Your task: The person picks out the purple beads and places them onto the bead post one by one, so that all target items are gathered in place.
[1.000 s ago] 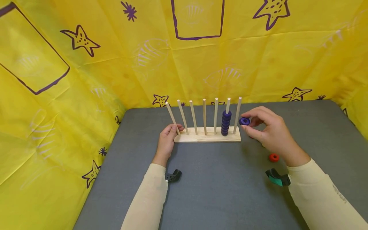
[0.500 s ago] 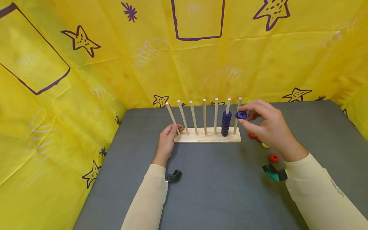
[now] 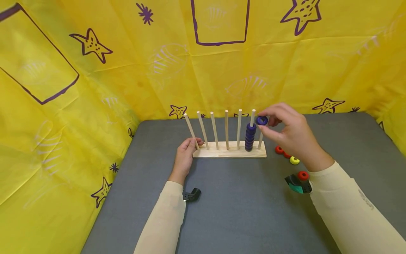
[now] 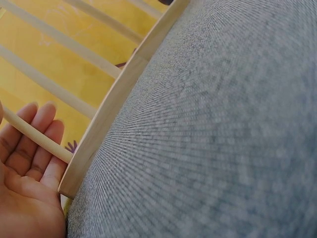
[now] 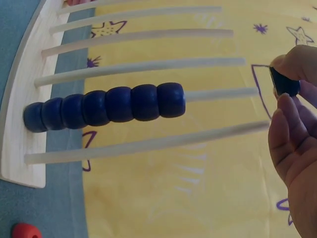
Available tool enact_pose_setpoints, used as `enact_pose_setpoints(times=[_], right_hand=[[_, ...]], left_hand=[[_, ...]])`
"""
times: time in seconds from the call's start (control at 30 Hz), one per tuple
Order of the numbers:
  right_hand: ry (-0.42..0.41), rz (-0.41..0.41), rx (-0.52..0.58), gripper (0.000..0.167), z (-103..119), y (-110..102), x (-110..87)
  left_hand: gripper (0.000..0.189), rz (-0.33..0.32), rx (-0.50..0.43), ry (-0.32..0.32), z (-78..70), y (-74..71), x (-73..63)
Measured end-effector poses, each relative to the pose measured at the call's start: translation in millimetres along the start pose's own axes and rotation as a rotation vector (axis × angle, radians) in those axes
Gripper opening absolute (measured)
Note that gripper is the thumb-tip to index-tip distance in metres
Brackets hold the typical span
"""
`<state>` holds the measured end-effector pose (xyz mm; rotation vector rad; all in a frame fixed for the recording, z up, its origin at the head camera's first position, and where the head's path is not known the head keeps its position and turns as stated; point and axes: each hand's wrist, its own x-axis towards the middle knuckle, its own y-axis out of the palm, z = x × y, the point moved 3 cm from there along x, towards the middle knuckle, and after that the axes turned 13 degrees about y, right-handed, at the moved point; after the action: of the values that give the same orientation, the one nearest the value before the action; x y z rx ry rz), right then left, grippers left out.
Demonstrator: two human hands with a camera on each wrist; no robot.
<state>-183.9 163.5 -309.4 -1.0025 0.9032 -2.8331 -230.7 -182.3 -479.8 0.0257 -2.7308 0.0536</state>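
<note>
A pale wooden rack (image 3: 228, 154) carries several upright pegs in a row. Dark blue ring beads form a stack (image 3: 250, 138) on the second peg from the right, whose top part sticks out bare. My right hand (image 3: 293, 135) pinches another blue bead (image 3: 262, 124) between thumb and fingers. In the right wrist view, this held bead (image 5: 284, 85) is close to the tip of the stacked peg, slightly beyond it. My left hand (image 3: 185, 152) holds the leftmost peg near the base; in the left wrist view its fingers (image 4: 29, 141) lie behind that peg (image 4: 42, 139).
On the grey tabletop (image 3: 234, 204), right of the rack, lie red beads (image 3: 279, 150), a yellow bead (image 3: 294, 160) and another red bead (image 3: 303, 175) by the right wrist. A yellow patterned cloth (image 3: 209, 77) hangs behind the table.
My right hand has moved left and up with the blue bead, from beside the rightmost peg toward the top of the stacked peg. The left hand stays on the rack.
</note>
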Motion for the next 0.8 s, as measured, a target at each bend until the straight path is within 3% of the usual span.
enact_pose_setpoints(times=[0.4, 0.8], right_hand=[[-0.030, -0.005, -0.011, 0.038, 3.7, 4.7, 11.9], [0.026, -0.021, -0.041, 0.036, 3.7, 6.9, 19.3]], left_hand=[[0.039, 0.004, 0.000, -0.006, 1.0, 0.0, 0.1], [0.038, 0.011, 0.023, -0.004, 2.2, -0.9, -0.1]])
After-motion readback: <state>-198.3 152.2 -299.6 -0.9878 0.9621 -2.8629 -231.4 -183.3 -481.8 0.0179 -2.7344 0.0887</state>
